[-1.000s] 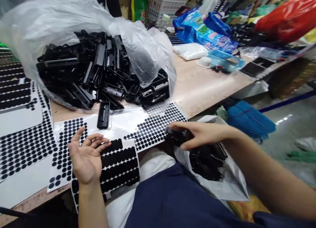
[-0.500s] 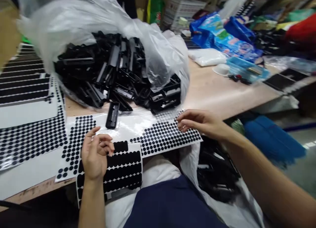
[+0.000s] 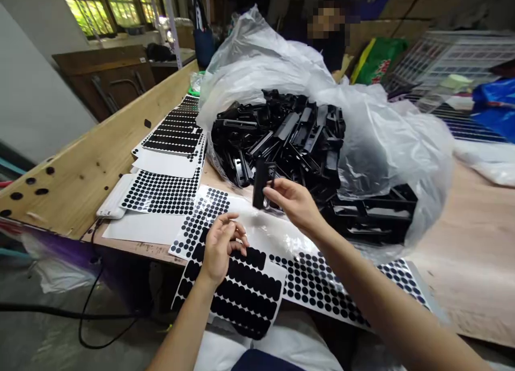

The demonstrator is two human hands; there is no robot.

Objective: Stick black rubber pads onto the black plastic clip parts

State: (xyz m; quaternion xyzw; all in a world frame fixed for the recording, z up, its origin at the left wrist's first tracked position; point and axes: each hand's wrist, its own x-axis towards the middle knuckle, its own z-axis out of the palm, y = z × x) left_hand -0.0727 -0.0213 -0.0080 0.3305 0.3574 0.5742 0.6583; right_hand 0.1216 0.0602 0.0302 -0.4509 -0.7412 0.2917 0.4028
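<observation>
Just before the plastic bag [image 3: 386,140], the right hand [image 3: 293,202] pinches a black plastic part [image 3: 259,184] by its side, probably keeping its face free. Nearer the person than the bag, the left hand [image 3: 219,250], loosely curled and seemingly empty, is over a sticker sheet [image 3: 249,288], perhaps to steady it. Dot sheets [image 3: 161,191] flank the bag, whose slack film and heaped parts [image 3: 281,127] crowd the surface [image 3: 478,242].
</observation>
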